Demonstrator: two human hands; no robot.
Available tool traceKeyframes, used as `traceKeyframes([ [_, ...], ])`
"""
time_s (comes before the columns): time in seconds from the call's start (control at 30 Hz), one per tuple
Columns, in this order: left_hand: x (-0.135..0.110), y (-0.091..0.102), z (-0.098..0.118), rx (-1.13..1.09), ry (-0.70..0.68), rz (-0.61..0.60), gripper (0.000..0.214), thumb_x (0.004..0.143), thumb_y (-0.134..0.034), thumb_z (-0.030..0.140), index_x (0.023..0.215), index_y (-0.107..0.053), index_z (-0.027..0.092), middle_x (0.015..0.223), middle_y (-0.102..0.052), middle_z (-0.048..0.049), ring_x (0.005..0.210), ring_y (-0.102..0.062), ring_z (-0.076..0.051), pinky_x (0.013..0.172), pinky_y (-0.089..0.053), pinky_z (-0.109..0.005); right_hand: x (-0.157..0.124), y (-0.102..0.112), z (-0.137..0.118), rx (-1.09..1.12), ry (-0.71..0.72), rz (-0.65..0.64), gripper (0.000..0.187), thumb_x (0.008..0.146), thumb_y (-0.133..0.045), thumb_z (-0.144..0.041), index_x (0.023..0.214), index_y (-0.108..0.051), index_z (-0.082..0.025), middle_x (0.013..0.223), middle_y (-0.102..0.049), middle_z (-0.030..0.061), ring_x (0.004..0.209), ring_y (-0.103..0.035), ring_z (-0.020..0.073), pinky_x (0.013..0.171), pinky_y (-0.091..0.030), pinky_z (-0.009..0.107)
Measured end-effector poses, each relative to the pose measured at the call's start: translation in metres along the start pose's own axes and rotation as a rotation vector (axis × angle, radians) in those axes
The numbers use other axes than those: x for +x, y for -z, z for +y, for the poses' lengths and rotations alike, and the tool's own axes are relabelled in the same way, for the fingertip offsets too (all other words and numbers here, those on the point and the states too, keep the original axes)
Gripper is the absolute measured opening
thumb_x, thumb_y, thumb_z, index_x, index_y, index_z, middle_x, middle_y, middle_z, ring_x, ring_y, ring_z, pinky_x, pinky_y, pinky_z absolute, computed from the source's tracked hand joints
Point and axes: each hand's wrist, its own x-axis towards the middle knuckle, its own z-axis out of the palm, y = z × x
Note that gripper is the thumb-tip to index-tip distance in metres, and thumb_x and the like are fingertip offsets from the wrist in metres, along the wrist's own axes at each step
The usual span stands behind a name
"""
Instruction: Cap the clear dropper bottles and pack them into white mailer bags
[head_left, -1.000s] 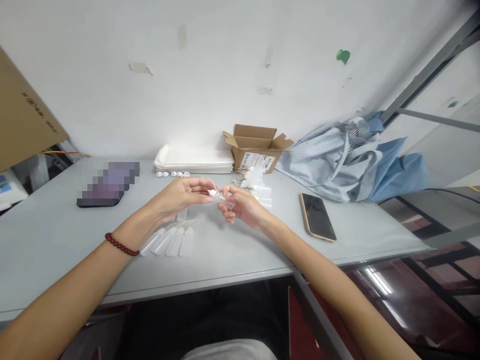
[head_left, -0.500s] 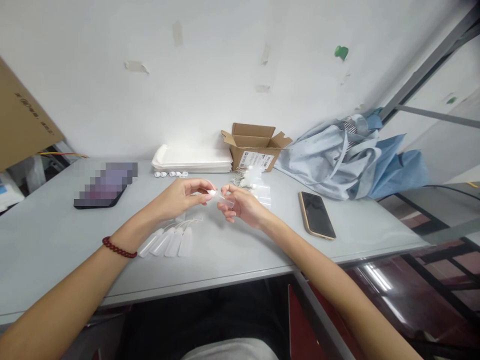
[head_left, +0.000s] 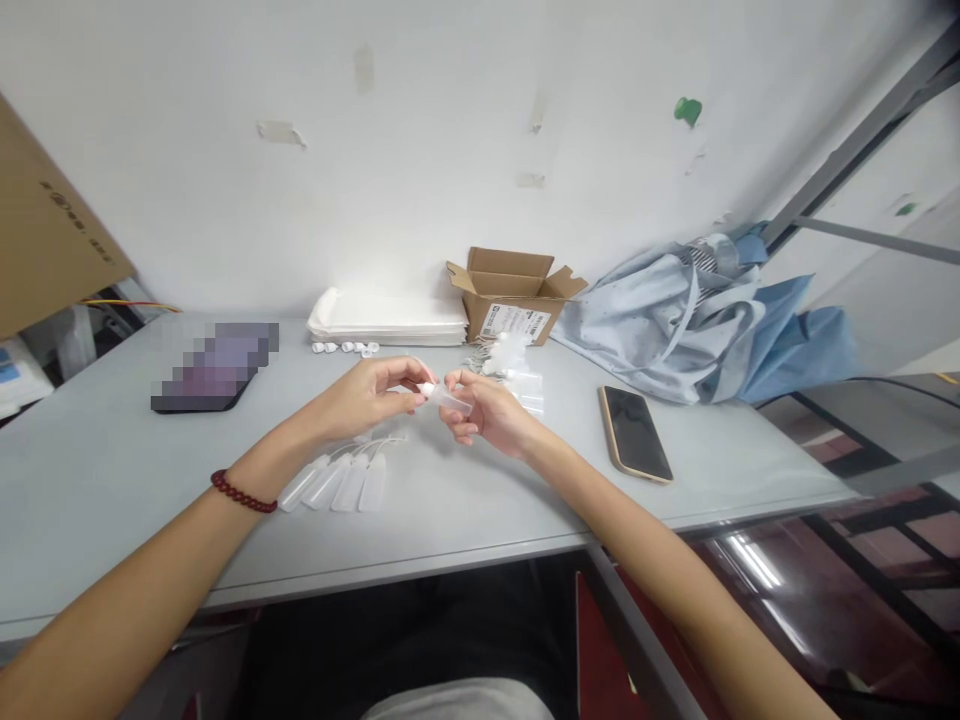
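My left hand (head_left: 386,393) pinches a small white cap (head_left: 427,389) between thumb and fingers. Right beside it, my right hand (head_left: 480,410) has its fingers closed around a small translucent plastic bottle (head_left: 454,401). The bottle's narrow end meets the cap; whether the two are joined cannot be made out. Below my left wrist, several similar translucent bottles (head_left: 347,484) lie side by side with thin white curved stems at their tops. Beyond my right hand is a pile of translucent bottles (head_left: 527,388) and white-capped pieces with thin stems (head_left: 504,352).
Several loose white caps (head_left: 346,347) sit before a stack of white packets (head_left: 386,318). An open cardboard box (head_left: 514,305) stands by the wall. A phone (head_left: 636,433) lies at right, near blue cloth bags (head_left: 660,320). Another phone-like device (head_left: 217,368), blurred out, lies at left.
The bottle in my right hand and the cap in my left now line up end to end and show more plainly. The view has shifted slightly; both hands stay close together.
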Motion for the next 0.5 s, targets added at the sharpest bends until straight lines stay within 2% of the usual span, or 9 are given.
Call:
traceKeyframes([
  [0.07,0.0001,-0.0013,0.0006,0.004,0.029,0.002,0.025,0.083,-0.061,0.041,0.096,-0.067,0.021,0.102,-0.067,-0.0057,0.097,-0.062,-0.022,0.078,-0.052,-0.033,-0.0002,0.0002,-0.0003,0.001,0.009,-0.003,0.013,0.078,-0.047,-0.022,0.088,-0.039,-0.024,0.060,-0.045,-0.0064,0.043,-0.030,0.0059,0.048,-0.030,0.019],
  [0.17,0.0011,-0.0037,0.0016,0.065,0.109,0.012,0.032,0.086,-0.055,0.047,0.083,-0.068,0.019,0.087,-0.068,-0.0051,0.080,-0.063,-0.019,0.066,-0.051,-0.030,-0.0003,-0.0001,-0.0009,-0.001,0.016,-0.007,0.013,0.079,-0.048,-0.024,0.088,-0.039,-0.024,0.059,-0.044,-0.0069,0.043,-0.030,0.0058,0.048,-0.030,0.019],
  [0.3,0.0022,-0.0052,0.0010,0.065,0.115,-0.012,0.036,0.085,-0.054,0.049,0.072,-0.066,0.017,0.076,-0.067,-0.0036,0.066,-0.060,-0.015,0.064,-0.050,-0.029,0.0001,-0.0014,-0.0004,-0.051,0.022,0.033,0.016,0.080,-0.051,-0.030,0.087,-0.038,-0.024,0.060,-0.045,-0.0068,0.044,-0.033,0.0070,0.048,-0.032,0.020],
  [0.4,0.0029,-0.0051,-0.0017,0.033,0.109,0.037,0.037,0.085,-0.055,0.049,0.069,-0.065,0.017,0.072,-0.065,-0.0035,0.066,-0.059,-0.015,0.063,-0.050,-0.028,0.0006,-0.0016,0.0029,-0.231,0.106,0.125,0.019,0.083,-0.052,-0.036,0.090,-0.039,-0.024,0.065,-0.053,-0.0041,0.050,-0.042,0.0100,0.051,-0.036,0.023],
  [0.5,0.0039,-0.0049,-0.0053,0.004,0.146,0.132,0.039,0.083,-0.058,0.049,0.063,-0.063,0.016,0.068,-0.063,-0.0038,0.063,-0.058,-0.015,0.060,-0.050,-0.028,0.0011,-0.0005,0.0086,-0.588,0.297,0.263,0.025,0.083,-0.057,-0.040,0.097,-0.045,-0.023,0.080,-0.058,0.0004,0.064,-0.049,0.0125,0.057,-0.039,0.025],
])
